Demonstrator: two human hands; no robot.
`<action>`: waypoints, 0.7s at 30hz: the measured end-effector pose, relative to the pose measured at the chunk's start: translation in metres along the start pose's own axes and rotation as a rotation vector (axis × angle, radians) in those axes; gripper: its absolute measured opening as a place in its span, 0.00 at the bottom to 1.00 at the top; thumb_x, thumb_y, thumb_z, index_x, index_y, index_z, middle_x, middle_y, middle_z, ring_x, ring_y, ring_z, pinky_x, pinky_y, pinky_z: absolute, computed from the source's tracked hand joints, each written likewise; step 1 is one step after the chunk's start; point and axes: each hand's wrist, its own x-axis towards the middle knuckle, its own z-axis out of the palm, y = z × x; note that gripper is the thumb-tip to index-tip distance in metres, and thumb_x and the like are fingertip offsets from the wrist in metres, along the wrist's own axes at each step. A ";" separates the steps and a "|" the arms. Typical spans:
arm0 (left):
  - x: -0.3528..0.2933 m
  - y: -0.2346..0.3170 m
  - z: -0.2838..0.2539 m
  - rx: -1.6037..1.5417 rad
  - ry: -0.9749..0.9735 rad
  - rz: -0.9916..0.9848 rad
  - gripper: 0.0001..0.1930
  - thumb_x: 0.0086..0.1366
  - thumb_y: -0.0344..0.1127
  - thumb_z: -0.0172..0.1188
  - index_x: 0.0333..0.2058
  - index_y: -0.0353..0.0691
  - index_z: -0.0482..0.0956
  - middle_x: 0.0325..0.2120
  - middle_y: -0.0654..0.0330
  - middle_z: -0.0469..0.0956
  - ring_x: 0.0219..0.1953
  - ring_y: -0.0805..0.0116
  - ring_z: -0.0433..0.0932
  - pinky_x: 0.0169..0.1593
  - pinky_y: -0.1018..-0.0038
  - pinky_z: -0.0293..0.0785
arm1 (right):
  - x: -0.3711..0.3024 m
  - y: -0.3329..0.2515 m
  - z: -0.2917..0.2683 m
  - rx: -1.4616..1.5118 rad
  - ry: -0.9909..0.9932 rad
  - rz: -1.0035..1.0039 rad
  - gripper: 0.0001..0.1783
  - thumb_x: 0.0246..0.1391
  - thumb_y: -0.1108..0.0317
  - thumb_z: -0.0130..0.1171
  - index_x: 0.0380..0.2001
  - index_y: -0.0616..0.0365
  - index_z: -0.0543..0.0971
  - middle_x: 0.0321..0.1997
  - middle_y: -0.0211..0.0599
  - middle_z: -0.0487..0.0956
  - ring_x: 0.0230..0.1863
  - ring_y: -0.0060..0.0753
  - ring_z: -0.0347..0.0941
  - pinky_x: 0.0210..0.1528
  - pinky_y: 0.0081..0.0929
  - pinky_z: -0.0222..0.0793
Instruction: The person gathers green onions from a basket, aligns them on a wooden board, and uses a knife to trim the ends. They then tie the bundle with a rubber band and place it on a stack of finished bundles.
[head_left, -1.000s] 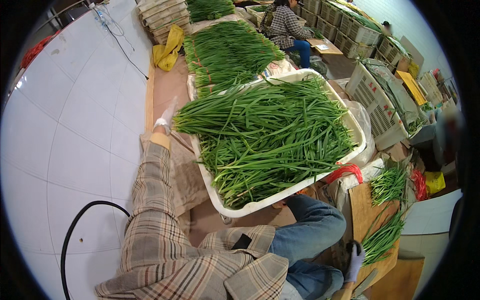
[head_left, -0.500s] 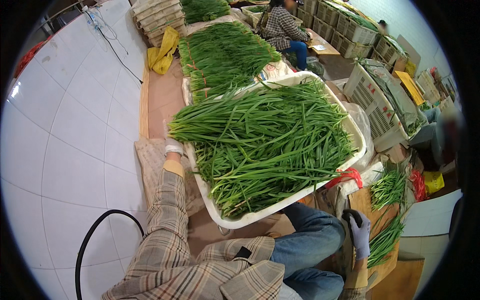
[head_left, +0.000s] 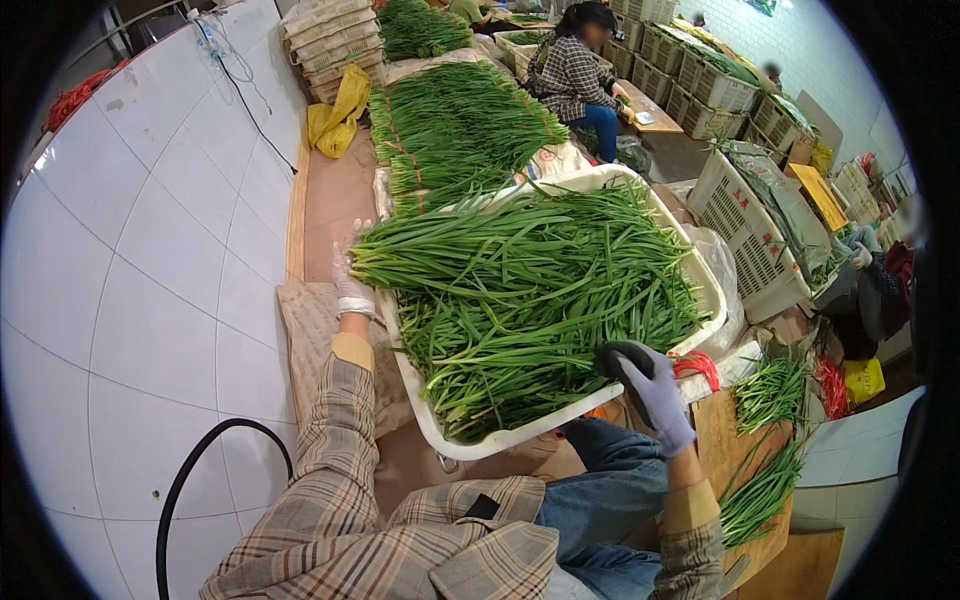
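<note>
The tray (head_left: 560, 425) of chives (head_left: 530, 290) is gripped at its far-left corner by the left hand (head_left: 352, 285); the right hand (head_left: 650, 385), closed on its near-right rim, should be kept level.

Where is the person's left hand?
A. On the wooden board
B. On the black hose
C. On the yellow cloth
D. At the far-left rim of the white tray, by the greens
D: the gloved left hand is at the white tray rim, touching the greens.
</note>
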 end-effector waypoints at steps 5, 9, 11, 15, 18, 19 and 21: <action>-0.012 0.002 0.048 0.093 -0.018 0.044 0.29 0.69 0.54 0.35 0.58 0.38 0.63 0.52 0.56 0.70 0.53 0.60 0.69 0.57 0.62 0.67 | 0.043 0.002 0.060 0.655 -0.155 0.234 0.22 0.61 0.61 0.49 0.53 0.66 0.67 0.41 0.41 0.77 0.38 0.28 0.75 0.42 0.23 0.72; -0.051 -0.004 0.114 0.282 -0.039 0.092 0.29 0.69 0.53 0.34 0.57 0.36 0.63 0.52 0.55 0.68 0.55 0.64 0.65 0.61 0.66 0.61 | 0.077 0.015 0.110 1.029 -0.366 0.548 0.48 0.51 0.40 0.54 0.64 0.55 0.47 0.54 0.57 0.67 0.49 0.52 0.70 0.49 0.49 0.69; -0.069 -0.011 0.128 0.489 -0.094 0.175 0.25 0.70 0.49 0.34 0.54 0.36 0.66 0.50 0.56 0.70 0.53 0.66 0.68 0.59 0.68 0.62 | 0.085 0.001 0.131 1.101 -0.309 0.740 0.51 0.47 0.36 0.55 0.63 0.56 0.48 0.57 0.58 0.63 0.51 0.55 0.68 0.50 0.51 0.68; -0.123 -0.035 0.186 0.765 -0.181 0.099 0.24 0.68 0.54 0.39 0.45 0.39 0.72 0.46 0.57 0.73 0.51 0.64 0.69 0.59 0.66 0.61 | 0.082 -0.006 0.132 1.297 -0.466 0.676 0.48 0.47 0.36 0.56 0.61 0.56 0.54 0.55 0.49 0.66 0.50 0.48 0.69 0.49 0.49 0.70; -0.154 -0.064 0.214 1.121 -0.679 0.335 0.20 0.66 0.47 0.45 0.47 0.40 0.72 0.47 0.56 0.72 0.54 0.57 0.68 0.60 0.61 0.57 | 0.057 0.035 0.106 1.308 -0.545 0.264 0.35 0.53 0.41 0.50 0.56 0.53 0.62 0.52 0.37 0.71 0.52 0.34 0.68 0.50 0.40 0.68; -0.165 -0.076 0.220 1.148 -0.814 0.394 0.18 0.65 0.44 0.46 0.48 0.40 0.72 0.47 0.56 0.72 0.54 0.56 0.68 0.61 0.59 0.56 | 0.044 0.050 0.101 1.113 -0.398 0.091 0.28 0.57 0.47 0.46 0.55 0.51 0.63 0.51 0.34 0.71 0.53 0.30 0.66 0.55 0.35 0.64; -0.187 -0.090 0.236 1.217 -0.901 0.338 0.19 0.63 0.44 0.50 0.49 0.41 0.71 0.48 0.55 0.71 0.55 0.55 0.66 0.62 0.56 0.54 | 0.018 0.090 0.091 1.035 -0.184 0.070 0.21 0.63 0.54 0.41 0.56 0.49 0.64 0.51 0.31 0.71 0.56 0.27 0.64 0.60 0.30 0.58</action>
